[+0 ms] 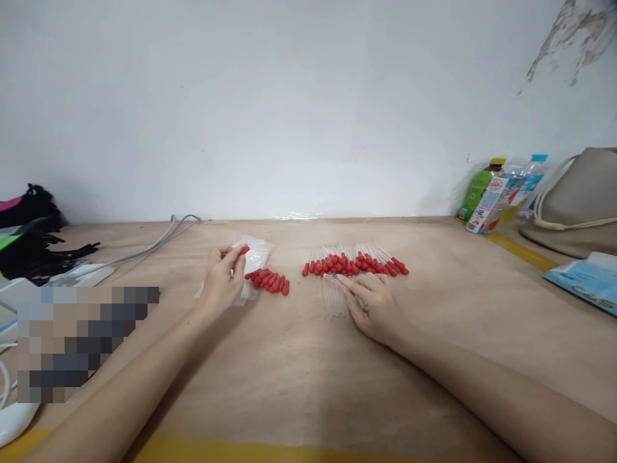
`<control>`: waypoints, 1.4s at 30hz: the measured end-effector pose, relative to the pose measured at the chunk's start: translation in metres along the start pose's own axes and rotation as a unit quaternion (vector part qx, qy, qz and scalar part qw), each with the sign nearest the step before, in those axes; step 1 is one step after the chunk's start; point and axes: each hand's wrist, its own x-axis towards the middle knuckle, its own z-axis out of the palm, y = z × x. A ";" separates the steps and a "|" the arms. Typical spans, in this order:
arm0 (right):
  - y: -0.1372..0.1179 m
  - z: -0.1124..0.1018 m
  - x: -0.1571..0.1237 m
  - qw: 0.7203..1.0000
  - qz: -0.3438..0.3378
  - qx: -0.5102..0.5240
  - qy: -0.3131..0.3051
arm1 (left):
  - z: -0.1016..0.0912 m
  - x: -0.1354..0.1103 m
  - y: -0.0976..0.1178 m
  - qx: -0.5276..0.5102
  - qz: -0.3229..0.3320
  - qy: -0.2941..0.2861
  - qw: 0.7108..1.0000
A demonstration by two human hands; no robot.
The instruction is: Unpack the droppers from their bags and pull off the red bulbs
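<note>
From the frame's lower left, the left forearm [149, 376] leads to the left hand [222, 276], pinched left of centre. The right forearm [482, 392] enters lower right, the right hand [373, 302] pointing left.

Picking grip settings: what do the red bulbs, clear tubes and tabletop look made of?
Red bulbs: likely rubber, matte; even, low-gloss colour. Clear tubes: glass or plastic, can't tell; transparent, thin outlines only. Tabletop: wood or wood-look sheet, fairly dull; tan, faint streaks.
</note>
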 end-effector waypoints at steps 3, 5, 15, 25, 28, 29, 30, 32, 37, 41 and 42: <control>-0.004 0.002 0.008 0.999 0.039 0.017 0.002 | 0.000 0.006 -0.031 -0.031 -0.123 -0.064 0.990; -0.004 0.006 0.014 0.999 0.041 0.023 0.010 | 0.003 0.006 -0.045 -0.071 -0.173 -0.093 0.978; -0.011 0.029 0.022 0.997 -0.006 -0.072 -0.011 | 0.016 0.000 -0.048 -0.064 -0.189 -0.165 0.966; -0.026 0.021 0.022 0.992 0.012 -0.083 -0.099 | 0.013 -0.001 -0.042 0.003 -0.152 -0.220 0.964; -0.030 0.018 0.022 0.988 0.021 -0.083 -0.130 | 0.012 0.000 -0.046 0.005 -0.150 -0.221 0.964; -0.032 0.017 0.023 0.987 0.021 -0.086 -0.137 | 0.012 0.000 -0.048 0.005 -0.151 -0.220 0.964; -0.032 0.017 0.023 0.986 0.020 -0.088 -0.141 | 0.012 0.000 -0.050 0.005 -0.151 -0.218 0.964; -0.033 0.018 0.022 0.985 0.018 -0.088 -0.147 | 0.011 0.000 -0.052 0.003 -0.154 -0.214 0.965; -0.033 0.019 0.021 0.986 0.015 -0.073 -0.149 | 0.007 0.000 -0.042 0.048 -0.099 -0.140 0.984; -0.029 0.016 0.022 0.991 0.016 -0.063 -0.121 | 0.002 -0.001 -0.019 0.101 0.065 -0.043 0.992; -0.027 0.015 0.021 0.993 0.016 -0.060 -0.104 | 0.002 -0.002 -0.011 0.103 0.093 -0.042 0.989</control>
